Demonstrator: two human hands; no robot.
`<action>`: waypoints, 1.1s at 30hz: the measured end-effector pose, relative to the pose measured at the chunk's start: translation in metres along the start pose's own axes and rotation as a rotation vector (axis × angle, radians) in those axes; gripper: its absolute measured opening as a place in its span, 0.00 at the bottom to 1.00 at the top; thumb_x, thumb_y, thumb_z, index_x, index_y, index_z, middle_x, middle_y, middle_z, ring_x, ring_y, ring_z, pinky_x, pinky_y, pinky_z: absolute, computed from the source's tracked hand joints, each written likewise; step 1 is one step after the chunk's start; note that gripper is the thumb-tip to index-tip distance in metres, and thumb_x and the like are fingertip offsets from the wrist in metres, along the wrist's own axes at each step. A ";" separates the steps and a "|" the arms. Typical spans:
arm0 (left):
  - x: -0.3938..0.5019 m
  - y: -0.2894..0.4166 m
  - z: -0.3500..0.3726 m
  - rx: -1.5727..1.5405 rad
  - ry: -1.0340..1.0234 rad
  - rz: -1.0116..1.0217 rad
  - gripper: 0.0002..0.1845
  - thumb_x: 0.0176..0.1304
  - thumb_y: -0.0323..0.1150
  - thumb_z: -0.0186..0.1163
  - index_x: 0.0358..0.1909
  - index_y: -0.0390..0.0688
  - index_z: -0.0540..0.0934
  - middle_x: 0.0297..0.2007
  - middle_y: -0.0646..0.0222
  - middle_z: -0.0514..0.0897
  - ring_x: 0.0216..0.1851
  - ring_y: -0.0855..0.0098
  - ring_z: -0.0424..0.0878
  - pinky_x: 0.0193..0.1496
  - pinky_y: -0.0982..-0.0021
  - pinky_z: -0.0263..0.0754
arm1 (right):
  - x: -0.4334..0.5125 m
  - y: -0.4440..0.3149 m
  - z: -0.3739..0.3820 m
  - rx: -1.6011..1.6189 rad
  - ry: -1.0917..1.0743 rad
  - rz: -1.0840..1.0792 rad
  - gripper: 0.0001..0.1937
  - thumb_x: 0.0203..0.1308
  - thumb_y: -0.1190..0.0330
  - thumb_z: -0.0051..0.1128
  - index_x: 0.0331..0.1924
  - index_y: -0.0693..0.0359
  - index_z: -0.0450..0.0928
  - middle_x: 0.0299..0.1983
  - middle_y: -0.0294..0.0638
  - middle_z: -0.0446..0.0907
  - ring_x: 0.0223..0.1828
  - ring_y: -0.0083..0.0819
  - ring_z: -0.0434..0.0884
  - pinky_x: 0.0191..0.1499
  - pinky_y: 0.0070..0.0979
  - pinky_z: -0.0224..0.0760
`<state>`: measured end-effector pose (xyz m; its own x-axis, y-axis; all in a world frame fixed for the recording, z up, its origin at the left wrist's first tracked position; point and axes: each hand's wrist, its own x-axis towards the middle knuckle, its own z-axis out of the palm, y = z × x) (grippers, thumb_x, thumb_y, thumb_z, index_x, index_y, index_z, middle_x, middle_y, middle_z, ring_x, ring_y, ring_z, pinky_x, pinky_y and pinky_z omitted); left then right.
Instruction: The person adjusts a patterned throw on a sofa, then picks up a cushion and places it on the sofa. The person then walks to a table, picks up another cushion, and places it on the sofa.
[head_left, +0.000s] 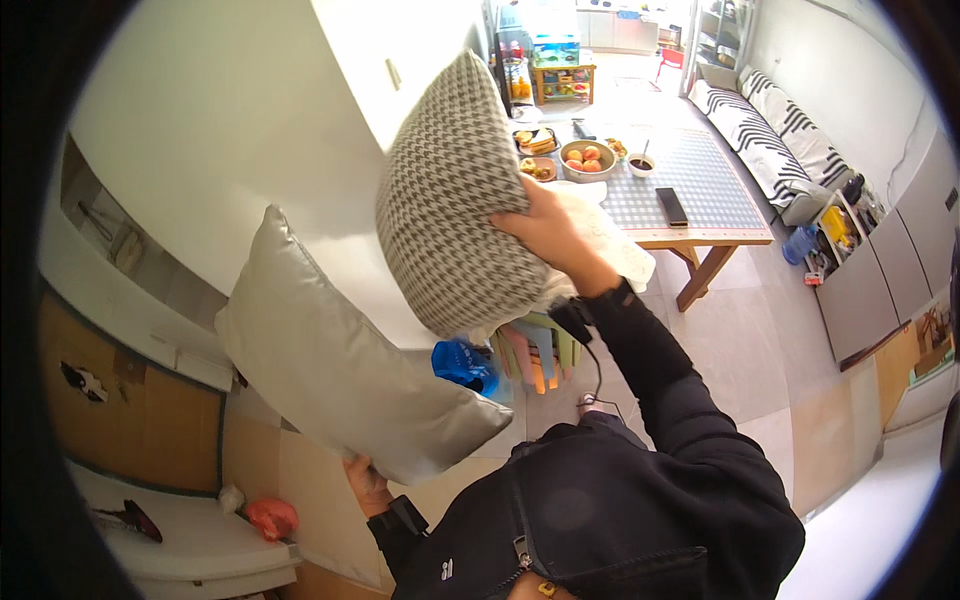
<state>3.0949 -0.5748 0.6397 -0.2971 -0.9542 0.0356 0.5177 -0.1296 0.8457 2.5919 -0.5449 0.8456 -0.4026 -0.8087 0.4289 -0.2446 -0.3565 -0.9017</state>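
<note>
My right hand (546, 227) grips the edge of a houndstooth-patterned cushion (454, 195), thumb on its near face. The cushion is held raised and tilted in front of a white wall. Lower and to the left, my left hand (366, 480) holds a plain silvery-grey cushion (337, 360) by its lower edge, its fingers partly hidden behind the fabric. The two cushions are apart, one pointed corner of the grey one turned up. Whitish cloth (600, 232) hangs at the table's corner beyond my right wrist.
A dining table (697, 180) bears a bowl of peaches (587, 160), a cup of dark liquid (641, 165), plates of food and a phone (672, 207). Under it stand stacked plastic stools (536, 352) beside a blue bag (461, 365). A sofa (772, 135) lines the right wall.
</note>
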 end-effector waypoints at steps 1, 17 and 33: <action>0.005 -0.001 0.009 0.014 0.006 -0.013 0.37 0.59 0.28 0.67 0.71 0.37 0.68 0.64 0.61 0.78 0.64 0.58 0.76 0.69 0.55 0.69 | -0.015 -0.018 -0.017 0.057 -0.009 -0.036 0.28 0.58 0.73 0.65 0.64 0.69 0.73 0.54 0.47 0.85 0.54 0.33 0.82 0.61 0.33 0.72; -0.036 -0.190 0.503 0.032 -0.819 -0.459 0.30 0.55 0.18 0.61 0.63 0.32 0.76 0.56 0.58 0.84 0.54 0.63 0.84 0.60 0.61 0.78 | -0.395 -0.118 -0.480 -0.399 0.773 0.171 0.26 0.57 0.81 0.57 0.63 0.70 0.75 0.52 0.42 0.85 0.52 0.28 0.82 0.59 0.28 0.72; -0.214 -0.519 0.927 0.325 -0.970 -0.465 0.22 0.58 0.21 0.71 0.55 0.32 0.80 0.46 0.66 0.88 0.45 0.76 0.84 0.52 0.71 0.82 | -0.565 -0.012 -0.882 -1.119 1.046 0.625 0.30 0.53 0.80 0.50 0.66 0.72 0.71 0.61 0.65 0.76 0.65 0.60 0.75 0.68 0.43 0.68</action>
<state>2.1463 -0.0529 0.6864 -0.9791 -0.1993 -0.0401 0.0020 -0.2066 0.9784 2.0445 0.3289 0.6617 -0.9446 0.1220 0.3046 -0.1139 0.7486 -0.6532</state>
